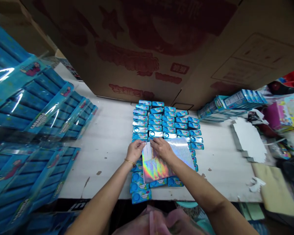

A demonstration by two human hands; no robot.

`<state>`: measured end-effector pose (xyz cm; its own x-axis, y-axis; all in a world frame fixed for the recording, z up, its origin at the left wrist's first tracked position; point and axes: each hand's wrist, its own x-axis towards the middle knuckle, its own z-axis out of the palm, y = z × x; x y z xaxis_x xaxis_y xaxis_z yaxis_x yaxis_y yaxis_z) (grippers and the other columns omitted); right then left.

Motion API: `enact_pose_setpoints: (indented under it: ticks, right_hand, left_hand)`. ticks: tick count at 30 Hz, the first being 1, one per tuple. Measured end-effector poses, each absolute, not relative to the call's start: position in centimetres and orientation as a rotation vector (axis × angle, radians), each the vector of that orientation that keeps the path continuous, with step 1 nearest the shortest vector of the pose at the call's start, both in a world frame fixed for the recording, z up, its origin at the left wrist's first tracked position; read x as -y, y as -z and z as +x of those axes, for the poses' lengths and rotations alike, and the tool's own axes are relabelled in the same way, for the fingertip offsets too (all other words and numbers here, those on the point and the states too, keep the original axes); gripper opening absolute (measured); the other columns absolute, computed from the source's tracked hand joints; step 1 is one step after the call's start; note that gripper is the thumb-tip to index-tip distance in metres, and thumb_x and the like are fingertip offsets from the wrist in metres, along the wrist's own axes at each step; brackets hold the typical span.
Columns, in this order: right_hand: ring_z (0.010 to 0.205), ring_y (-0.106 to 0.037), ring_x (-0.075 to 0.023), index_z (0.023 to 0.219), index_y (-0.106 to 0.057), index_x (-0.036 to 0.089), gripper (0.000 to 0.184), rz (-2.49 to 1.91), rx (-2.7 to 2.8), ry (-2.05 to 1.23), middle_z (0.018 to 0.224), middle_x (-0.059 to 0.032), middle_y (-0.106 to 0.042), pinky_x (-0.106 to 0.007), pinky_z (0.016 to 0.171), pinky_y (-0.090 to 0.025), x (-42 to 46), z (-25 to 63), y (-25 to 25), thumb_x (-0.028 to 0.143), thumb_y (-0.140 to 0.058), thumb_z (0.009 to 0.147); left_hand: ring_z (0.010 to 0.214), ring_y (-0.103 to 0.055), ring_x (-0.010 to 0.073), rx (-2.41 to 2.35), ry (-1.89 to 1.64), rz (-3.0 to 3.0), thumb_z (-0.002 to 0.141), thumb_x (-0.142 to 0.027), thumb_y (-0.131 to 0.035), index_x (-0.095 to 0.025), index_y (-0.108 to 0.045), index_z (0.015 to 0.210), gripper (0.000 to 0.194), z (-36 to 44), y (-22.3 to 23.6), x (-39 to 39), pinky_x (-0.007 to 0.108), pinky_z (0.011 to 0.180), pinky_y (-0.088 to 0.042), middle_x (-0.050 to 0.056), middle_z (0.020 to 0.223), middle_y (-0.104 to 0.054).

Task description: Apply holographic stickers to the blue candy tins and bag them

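A shiny rainbow-coloured holographic sheet [180,153] lies over rows of small blue tins [155,128] on the white table. My left hand [136,150] is closed in a pinch at the sheet's upper left corner. Bent over the sheet's upper edge, the fingers of my right hand [161,149] are drawn together on it, close to my left fingertips. Between the two hands a whitish strip [148,150] shows on the sheet. Whether a small piece is held in the fingertips is too small to tell. More blue tins [141,196] stick out below the sheet, towards the table's front edge.
Stacked clear-wrapped blue packs [39,114] rise on the left. A large brown carton [161,58] stands behind the tins. Blue boxes [235,102], a flattened white carton [251,140] and crumpled white paper [256,184] lie on the right, beside mixed clutter.
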<state>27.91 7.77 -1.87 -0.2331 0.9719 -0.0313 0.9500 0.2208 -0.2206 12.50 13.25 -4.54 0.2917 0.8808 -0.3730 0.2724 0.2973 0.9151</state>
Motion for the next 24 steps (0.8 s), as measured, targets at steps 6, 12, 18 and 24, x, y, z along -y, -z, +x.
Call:
enact_pose_setpoints:
  ticks: [6, 12, 18, 24]
  right_hand:
    - [0.091, -0.048, -0.018, 0.104, -0.056, 0.017, 0.024, -1.638, 2.4, -0.134, 0.106, -0.009, -0.057, -0.03, 0.074, -0.039, -6.3, 29.4, 3.0, 0.019, -0.04, 0.087]
    - [0.084, -0.05, -0.0163, 0.087, -0.059, 0.016, 0.017, -1.61, 2.257, -0.285, 0.095, -0.0079, -0.06, -0.029, 0.073, -0.04, -6.3, 29.5, 1.2, 0.022, -0.043, 0.085]
    - [0.071, -0.05, -0.0111, 0.073, -0.054, 0.017, 0.009, -1.673, 1.804, -0.779, 0.076, -0.0016, -0.055, -0.022, 0.063, -0.039, -6.8, 29.3, -4.7, 0.015, -0.047, 0.078]
    - [0.058, -0.047, -0.0089, 0.067, -0.056, 0.016, 0.011, -1.753, 1.367, -1.05, 0.062, 0.0027, -0.052, -0.02, 0.054, -0.034, -9.5, 29.2, -6.0, 0.024, -0.05, 0.072]
  left_hand:
    - [0.044, -0.047, 0.0094, -1.27, -0.58, 1.086, 0.061, -0.039, -0.058, -0.015, -0.055, 0.069, 0.026, 12.6, 4.0, -12.3, 0.02, 0.041, -0.036, -0.003, 0.051, -0.051]
    - [0.054, -0.053, 0.0129, -1.288, -0.596, 1.264, 0.064, -0.039, -0.055, -0.016, -0.056, 0.071, 0.024, 12.6, 4.6, -12.2, 0.024, 0.05, -0.042, -0.001, 0.056, -0.057]
    - [0.065, -0.054, 0.0154, -1.276, -0.619, 1.687, 0.071, -0.031, -0.05, -0.018, -0.06, 0.068, 0.016, 12.3, 3.7, -12.0, 0.029, 0.066, -0.042, 0.002, 0.064, -0.06]
    - [0.078, -0.056, 0.016, -1.183, -0.808, 1.088, 0.068, -0.044, -0.054, -0.016, -0.063, 0.086, 0.034, 12.3, 1.3, -12.6, 0.027, 0.066, -0.043, 0.006, 0.086, -0.063]
